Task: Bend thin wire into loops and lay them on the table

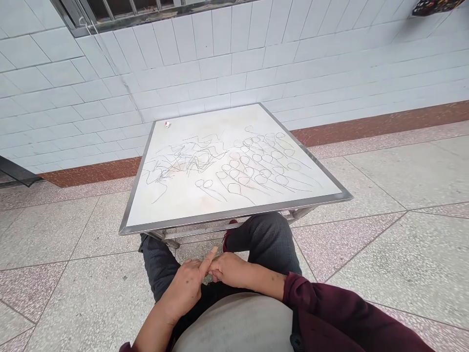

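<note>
My left hand (186,283) and my right hand (230,269) rest together over my lap, in front of the table's near edge. Both are closed, with their fingers meeting and one left-hand digit pointing up and forward. No object shows in either; the inner fingers are partly hidden. On the white tabletop (176,208) beyond them lie many thin dark strands. Those on the left (190,155) are wavy or bent and tangled across one another. The strands on the right (260,168) each have a round loop and a long straight tail.
A small white and red item (167,124) sits at the table's back left corner. The metal-edged table (238,213) stands against a white tiled wall (220,46). My knees (271,239) reach under its front edge. A barred window (128,10) is above.
</note>
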A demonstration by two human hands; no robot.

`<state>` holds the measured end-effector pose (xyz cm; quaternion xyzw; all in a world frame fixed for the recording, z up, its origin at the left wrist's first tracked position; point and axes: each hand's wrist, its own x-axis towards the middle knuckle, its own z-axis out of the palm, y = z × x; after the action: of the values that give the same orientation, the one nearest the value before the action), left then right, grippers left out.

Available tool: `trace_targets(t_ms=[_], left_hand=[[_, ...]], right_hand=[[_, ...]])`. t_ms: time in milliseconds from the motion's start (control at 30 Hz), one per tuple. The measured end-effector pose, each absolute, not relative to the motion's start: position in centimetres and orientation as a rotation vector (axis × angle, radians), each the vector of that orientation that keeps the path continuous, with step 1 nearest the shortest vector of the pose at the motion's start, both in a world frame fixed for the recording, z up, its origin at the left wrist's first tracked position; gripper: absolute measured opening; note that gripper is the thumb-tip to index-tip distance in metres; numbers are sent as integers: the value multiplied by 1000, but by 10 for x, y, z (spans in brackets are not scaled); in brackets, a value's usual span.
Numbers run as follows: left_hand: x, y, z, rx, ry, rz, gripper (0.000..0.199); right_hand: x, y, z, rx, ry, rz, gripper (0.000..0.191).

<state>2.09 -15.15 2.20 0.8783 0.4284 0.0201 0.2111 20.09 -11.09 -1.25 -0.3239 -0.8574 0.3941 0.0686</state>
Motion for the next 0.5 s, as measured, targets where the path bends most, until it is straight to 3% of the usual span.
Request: trace_targets(t_ms=[500], left_hand=[[17, -153, 24, 2391, 1245, 145, 92]], right_hand=[[207, -115, -9, -1013, -2526, 1141, 32]])
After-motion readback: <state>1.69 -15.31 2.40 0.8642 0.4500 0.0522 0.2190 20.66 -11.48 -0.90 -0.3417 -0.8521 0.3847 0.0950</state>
